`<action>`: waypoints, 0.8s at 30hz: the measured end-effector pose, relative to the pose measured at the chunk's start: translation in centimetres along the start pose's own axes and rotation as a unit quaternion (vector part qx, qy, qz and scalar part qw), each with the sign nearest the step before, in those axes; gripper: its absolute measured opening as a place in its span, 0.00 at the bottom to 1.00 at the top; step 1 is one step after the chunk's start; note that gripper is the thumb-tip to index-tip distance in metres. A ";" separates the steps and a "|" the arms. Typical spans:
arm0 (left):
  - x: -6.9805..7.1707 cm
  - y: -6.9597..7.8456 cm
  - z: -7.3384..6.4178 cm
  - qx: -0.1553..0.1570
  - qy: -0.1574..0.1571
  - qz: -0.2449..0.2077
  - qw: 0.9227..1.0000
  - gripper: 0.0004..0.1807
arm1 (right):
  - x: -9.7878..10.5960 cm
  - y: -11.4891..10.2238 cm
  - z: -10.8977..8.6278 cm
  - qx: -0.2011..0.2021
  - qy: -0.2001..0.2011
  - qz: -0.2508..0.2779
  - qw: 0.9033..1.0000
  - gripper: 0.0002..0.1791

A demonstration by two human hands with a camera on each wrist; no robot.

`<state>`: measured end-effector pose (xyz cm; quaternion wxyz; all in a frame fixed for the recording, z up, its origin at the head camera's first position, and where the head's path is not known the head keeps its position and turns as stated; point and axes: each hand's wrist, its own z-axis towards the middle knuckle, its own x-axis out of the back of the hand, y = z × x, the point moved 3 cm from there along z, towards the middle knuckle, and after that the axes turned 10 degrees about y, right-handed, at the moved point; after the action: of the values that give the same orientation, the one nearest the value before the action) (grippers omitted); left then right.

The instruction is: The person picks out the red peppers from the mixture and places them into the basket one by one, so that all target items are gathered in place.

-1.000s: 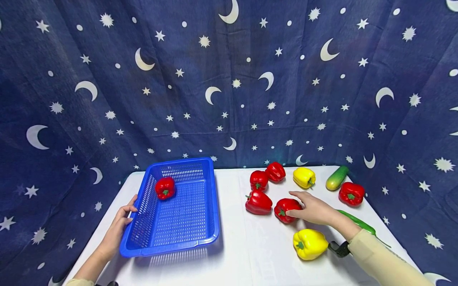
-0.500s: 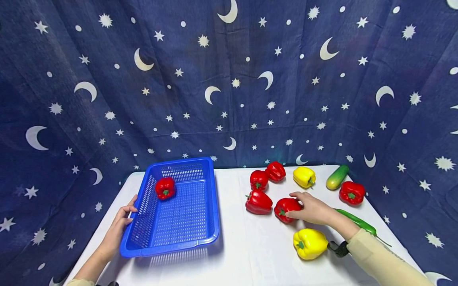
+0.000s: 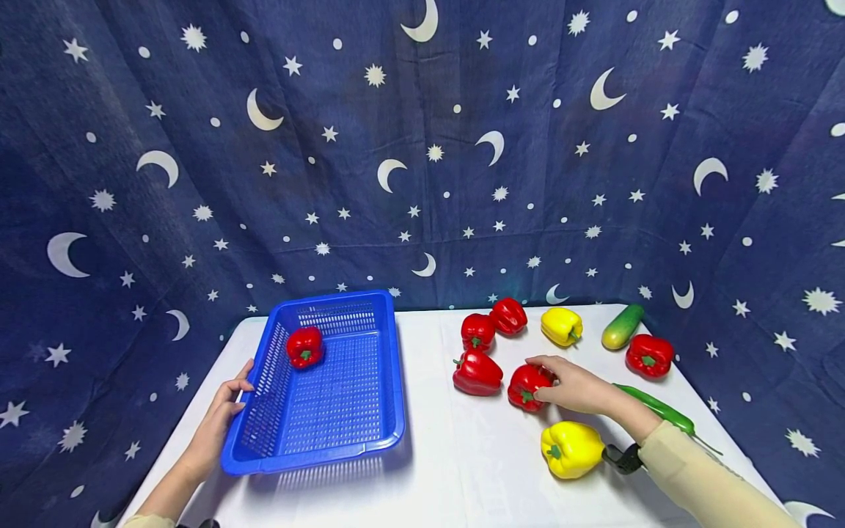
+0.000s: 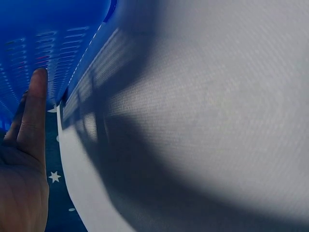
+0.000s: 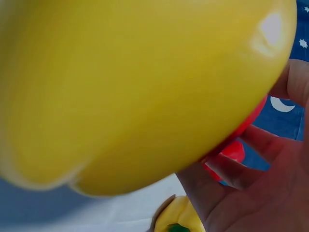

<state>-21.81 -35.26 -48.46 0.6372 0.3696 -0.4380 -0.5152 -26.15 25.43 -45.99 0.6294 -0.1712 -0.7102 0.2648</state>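
My left hand is at the left side of a blue plastic basket. In the left wrist view, its straight fingers lie against the slotted outer wall. One red bell pepper sits inside the basket near its left wall. On the right, my right hand grips another red bell pepper, thumb in front and fingers over the far side. A large yellow bell pepper fills much of the right wrist view, hiding most of the gripped one. That yellow pepper lies just nearer than my right hand.
Three red bell peppers, including the nearest red one, lie left of and behind my right hand. Farther back are a yellow bell pepper, a green-yellow cucumber and a red bell pepper. A green chili lies behind the right forearm.
My right hand's fingers have closed farther over the red bell pepper, which has tilted slightly. The left hand and the basket have stayed in place.
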 end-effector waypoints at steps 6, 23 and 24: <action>0.0 0.1 0.0 -0.002 -0.002 -0.006 1.000 0.13 | -0.1 0.0 -0.1 0.005 -0.010 0.029 1.000 0.37; -0.1 0.2 -0.1 -0.003 -0.002 0.001 1.000 0.13 | -0.4 0.6 0.2 -0.027 -0.032 0.079 0.996 0.41; -0.1 0.2 -0.1 -0.002 -0.002 0.000 1.000 0.13 | -0.4 0.7 0.2 -0.030 -0.032 0.079 0.996 0.43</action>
<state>-21.68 -35.13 -48.28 0.6369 0.3676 -0.4379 -0.5171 -26.39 25.72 -46.76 0.5783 -0.2370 -0.7215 0.2980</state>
